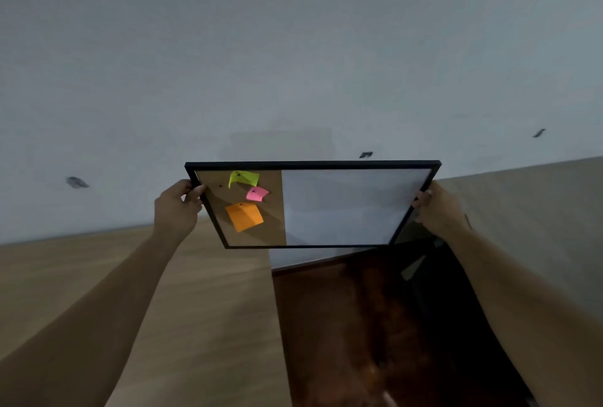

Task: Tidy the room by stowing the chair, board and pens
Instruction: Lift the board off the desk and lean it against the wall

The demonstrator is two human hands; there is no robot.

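Board: I hold a black-framed rectangular board (313,206), half brown cork and half white writing surface, out in front of me in the air, its top edge tilted away toward the far pale wall (293,47).
Left hand: my left hand (177,207) is closed around the board's left frame edge, thumb on the front of the frame.
Right hand: my right hand (439,207) is closed around the right frame edge, fingers wrapped behind it.
Cork half: on the left, three pinned paper notes, a yellow-green note (244,178) farthest, a pink note (257,194) just right and nearer, an orange note (244,216) nearest.
White half: on the right, bare.
Below the board: a light wooden surface (195,308) on the left, a dark reddish-brown surface (342,325) on the right.
Wall marks: several small dark marks (77,182) scattered on the wall.
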